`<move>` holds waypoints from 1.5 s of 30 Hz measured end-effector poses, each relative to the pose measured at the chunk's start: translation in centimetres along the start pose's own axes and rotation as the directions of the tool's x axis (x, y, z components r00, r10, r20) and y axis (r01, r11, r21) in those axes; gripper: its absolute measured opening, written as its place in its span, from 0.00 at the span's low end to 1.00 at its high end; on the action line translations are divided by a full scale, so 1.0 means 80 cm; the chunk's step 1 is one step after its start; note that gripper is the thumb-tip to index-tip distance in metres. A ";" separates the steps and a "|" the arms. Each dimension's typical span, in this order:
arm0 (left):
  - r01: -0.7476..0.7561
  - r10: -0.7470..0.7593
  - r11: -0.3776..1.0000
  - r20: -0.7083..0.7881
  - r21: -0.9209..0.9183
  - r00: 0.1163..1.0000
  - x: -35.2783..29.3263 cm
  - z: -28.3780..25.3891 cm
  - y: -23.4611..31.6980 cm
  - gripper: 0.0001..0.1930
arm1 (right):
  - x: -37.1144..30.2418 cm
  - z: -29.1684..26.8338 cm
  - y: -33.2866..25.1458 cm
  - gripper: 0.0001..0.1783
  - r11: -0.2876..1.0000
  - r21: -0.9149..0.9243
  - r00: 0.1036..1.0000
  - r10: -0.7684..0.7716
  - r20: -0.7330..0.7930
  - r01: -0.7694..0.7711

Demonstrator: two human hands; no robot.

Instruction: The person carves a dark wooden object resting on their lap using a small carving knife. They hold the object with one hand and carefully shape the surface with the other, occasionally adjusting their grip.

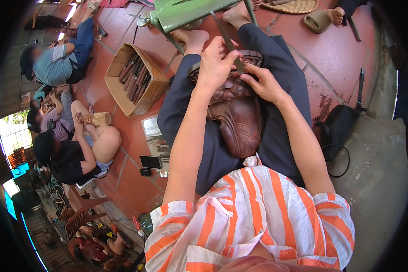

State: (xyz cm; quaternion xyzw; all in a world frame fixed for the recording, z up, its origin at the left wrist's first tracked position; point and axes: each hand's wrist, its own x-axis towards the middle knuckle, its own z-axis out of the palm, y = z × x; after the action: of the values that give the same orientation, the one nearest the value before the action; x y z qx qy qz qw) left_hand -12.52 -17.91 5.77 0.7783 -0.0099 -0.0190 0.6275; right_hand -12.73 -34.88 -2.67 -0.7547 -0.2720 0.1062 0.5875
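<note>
A dark brown carved wooden sculpture [238, 124] lies across my lap, its smooth rounded end toward my belly and its finely carved part under my hands. Over that carved part slants a long, flat, grey file-like tool [225, 40]. My left hand [215, 63] is closed around its middle, with thumb and fingers pinching it. My right hand [264, 84] has its thumb and fingertips pressed at the tool's lower end, against the carving. The exact spot where the tool meets the wood is partly hidden by my fingers.
A green stool [192, 16] stands beyond my knees. To the left are a cardboard box [156, 88] of wooden-handled tools, a phone [150, 162] and several seated people, one holding a wood block [101, 119]. A black bag [342, 129] lies at the right.
</note>
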 end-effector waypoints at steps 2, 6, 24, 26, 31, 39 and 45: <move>0.002 -0.003 1.000 -0.052 -0.026 0.999 -0.001 -0.003 -0.008 0.10 | 0.001 0.004 -0.002 0.10 1.000 0.006 1.000 0.001 -0.030 -0.001; 0.007 -0.016 0.996 -0.112 -0.084 0.994 -0.006 -0.003 -0.012 0.14 | 0.000 0.001 0.000 0.10 0.998 0.054 0.999 -0.033 0.008 0.033; -0.031 -0.003 0.989 -0.233 -0.145 0.973 -0.010 -0.006 -0.029 0.15 | 0.006 0.009 0.003 0.09 0.998 0.069 0.999 0.000 -0.053 0.004; -0.030 -0.008 0.989 -0.256 -0.145 0.967 -0.008 -0.010 -0.033 0.15 | 0.009 0.015 -0.002 0.10 0.990 0.112 0.994 0.089 -0.068 -0.081; -0.031 -0.019 0.982 -0.262 -0.187 0.965 -0.007 -0.016 -0.040 0.15 | 0.011 0.016 -0.017 0.10 0.967 0.177 0.980 0.195 -0.036 -0.185; -0.037 -0.043 0.965 -0.300 -0.259 0.953 -0.007 -0.015 -0.052 0.14 | 0.015 0.025 -0.016 0.10 0.983 0.093 0.976 0.173 -0.132 -0.161; -0.026 -0.076 0.930 -0.259 -0.367 0.963 -0.007 -0.016 -0.054 0.14 | 0.012 0.015 0.006 0.10 0.993 0.115 0.994 -0.007 -0.106 0.020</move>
State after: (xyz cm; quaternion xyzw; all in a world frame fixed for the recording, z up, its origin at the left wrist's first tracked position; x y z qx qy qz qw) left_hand -13.06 -15.70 1.83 0.6426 0.0888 0.0769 0.7571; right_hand -12.38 -33.43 -3.35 -0.7219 -0.2390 0.0777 0.6447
